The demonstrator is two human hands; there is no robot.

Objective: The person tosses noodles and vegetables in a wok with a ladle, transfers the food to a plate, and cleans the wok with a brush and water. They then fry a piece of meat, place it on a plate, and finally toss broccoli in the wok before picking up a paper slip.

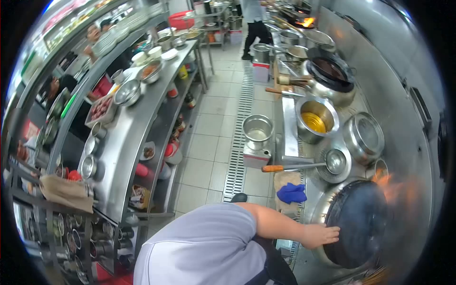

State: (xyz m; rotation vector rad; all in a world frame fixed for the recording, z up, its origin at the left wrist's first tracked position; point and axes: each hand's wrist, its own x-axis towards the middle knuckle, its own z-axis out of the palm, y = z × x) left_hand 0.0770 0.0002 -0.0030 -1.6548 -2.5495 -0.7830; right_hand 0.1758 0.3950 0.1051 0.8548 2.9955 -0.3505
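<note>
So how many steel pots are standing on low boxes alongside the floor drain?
2: the nearer pot, just beyond the ladle's orange handle, and the farther pot, near the standing person. Others farther off may be hidden.

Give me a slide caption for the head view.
A bare hand at the edge of a large dark wok, flames in the background.

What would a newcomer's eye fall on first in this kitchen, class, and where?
Probably the big dark pan at lower right, with a bare hand reaching to its edge and an orange glow beside it. Next, the bright flame near the top. Then the vivid blue cloth, just below the orange-handled ladle in the view.
</note>
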